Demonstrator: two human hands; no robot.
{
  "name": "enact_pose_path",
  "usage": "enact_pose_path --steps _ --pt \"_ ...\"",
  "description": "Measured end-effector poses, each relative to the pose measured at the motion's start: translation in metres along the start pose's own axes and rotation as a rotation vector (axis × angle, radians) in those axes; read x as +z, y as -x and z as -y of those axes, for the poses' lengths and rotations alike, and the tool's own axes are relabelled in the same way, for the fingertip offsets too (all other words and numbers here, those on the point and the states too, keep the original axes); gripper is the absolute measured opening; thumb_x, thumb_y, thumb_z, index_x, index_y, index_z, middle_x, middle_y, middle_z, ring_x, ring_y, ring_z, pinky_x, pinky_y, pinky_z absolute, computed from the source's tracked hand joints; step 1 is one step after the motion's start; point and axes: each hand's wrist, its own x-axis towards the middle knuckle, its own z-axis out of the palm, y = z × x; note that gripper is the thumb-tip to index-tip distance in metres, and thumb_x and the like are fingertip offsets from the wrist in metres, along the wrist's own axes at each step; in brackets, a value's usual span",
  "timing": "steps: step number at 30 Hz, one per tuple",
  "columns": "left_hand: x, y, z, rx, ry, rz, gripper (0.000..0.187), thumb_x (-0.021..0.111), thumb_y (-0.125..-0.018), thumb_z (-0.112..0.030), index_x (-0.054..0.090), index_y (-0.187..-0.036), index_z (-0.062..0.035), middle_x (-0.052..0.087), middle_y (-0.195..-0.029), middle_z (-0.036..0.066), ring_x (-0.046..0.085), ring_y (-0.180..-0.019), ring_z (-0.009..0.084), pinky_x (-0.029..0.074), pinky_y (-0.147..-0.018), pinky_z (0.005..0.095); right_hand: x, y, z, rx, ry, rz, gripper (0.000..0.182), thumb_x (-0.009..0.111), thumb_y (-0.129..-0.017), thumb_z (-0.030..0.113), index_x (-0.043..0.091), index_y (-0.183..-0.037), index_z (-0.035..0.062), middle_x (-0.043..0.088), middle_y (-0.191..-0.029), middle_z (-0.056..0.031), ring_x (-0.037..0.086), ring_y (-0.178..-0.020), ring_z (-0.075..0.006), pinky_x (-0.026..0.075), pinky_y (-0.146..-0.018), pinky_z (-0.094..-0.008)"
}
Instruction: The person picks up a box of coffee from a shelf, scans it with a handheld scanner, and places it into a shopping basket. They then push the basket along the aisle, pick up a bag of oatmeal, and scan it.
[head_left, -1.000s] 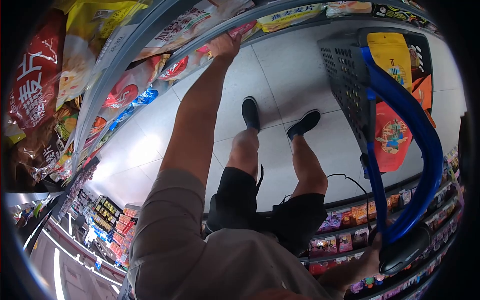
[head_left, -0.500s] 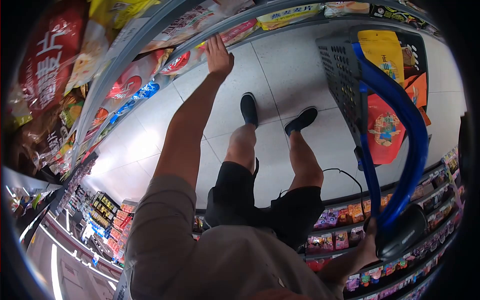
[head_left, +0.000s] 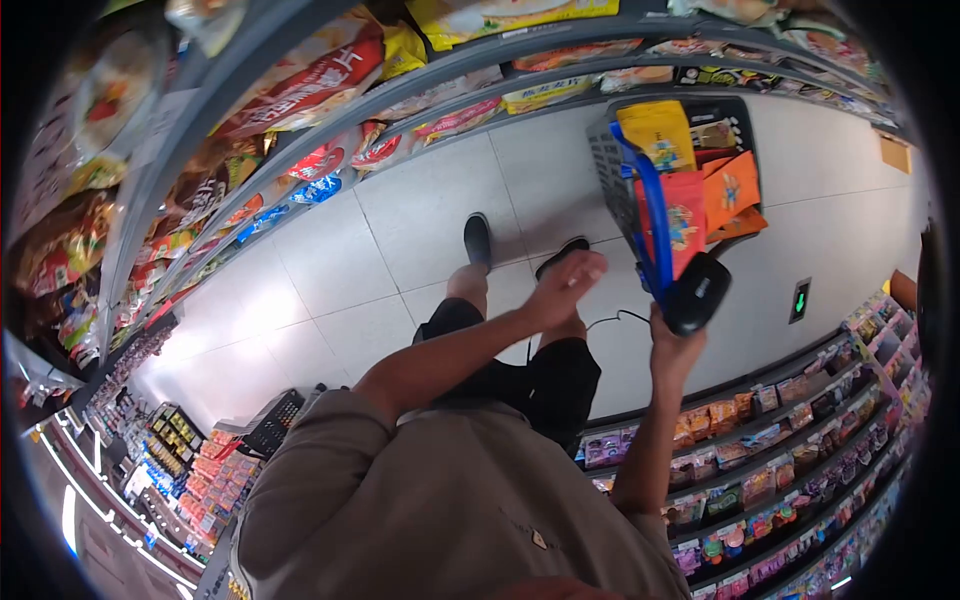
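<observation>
In the head view my right hand [head_left: 677, 342] is closed around the lower end of the blue handle [head_left: 655, 215], just below a smooth black rounded piece [head_left: 696, 293]. The handle belongs to a dark grey perforated shopping basket [head_left: 608, 165] standing on the floor. In it lie a yellow bag [head_left: 657, 135], a red bag [head_left: 685, 212] and orange bags [head_left: 732, 190]. My left hand [head_left: 566, 290] hovers in front of my body, left of the handle and apart from it. Its fingers are loosely bent and somewhat blurred, and nothing shows in them.
Shelves with bagged foods [head_left: 320, 85] curve along the left and far side. Racks of small packets [head_left: 740, 430] stand at the right. Pale floor tiles [head_left: 430, 190] lie between them, with a green arrow sign [head_left: 800, 300] on the floor.
My left hand has left the shelf edge and come back across my body toward the basket handle. The basket and my right hand now appear farther left and higher in view.
</observation>
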Motion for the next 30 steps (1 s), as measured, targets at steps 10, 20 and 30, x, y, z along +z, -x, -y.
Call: enact_pose_path --steps 10,20,30 --pt "0.081 -0.053 -0.094 -0.182 0.613 0.015 0.02 0.061 -0.086 -0.015 0.053 -0.101 -0.0052 0.055 -0.089 0.002 0.053 -0.082 0.01 0.043 -0.072 0.0265 -0.003 0.0 0.019 -0.166 -0.018 -0.02 0.035 0.07 -0.071 0.007 0.059 -0.104 0.0003 0.067 -0.088 -0.0109 0.064 -0.081 -0.0166 0.047 -0.077 -0.0288" --pt "0.084 -0.071 -0.064 -0.124 0.43 -0.123 0.009 0.059 -0.086 -0.013 0.055 -0.081 -0.0057 0.051 -0.065 0.0 0.05 -0.056 0.0105 0.041 -0.052 0.0263 0.0 0.016 0.022 -0.151 -0.041 -0.003 0.041 0.073 -0.065 0.005 0.058 -0.103 -0.0007 0.067 -0.089 -0.0108 0.063 -0.081 -0.0166 0.048 -0.076 -0.0298" --pt "0.06 -0.042 -0.06 -0.111 0.233 -0.273 0.013 0.056 -0.083 -0.016 0.057 -0.08 -0.0028 0.054 -0.062 0.004 0.052 -0.053 0.0155 0.041 -0.049 0.0313 0.02 0.049 0.034 -0.21 -0.096 -0.005 0.039 0.073 -0.065 0.008 0.059 -0.101 0.0013 0.067 -0.087 -0.0127 0.065 -0.081 -0.0203 0.049 -0.074 -0.0318"
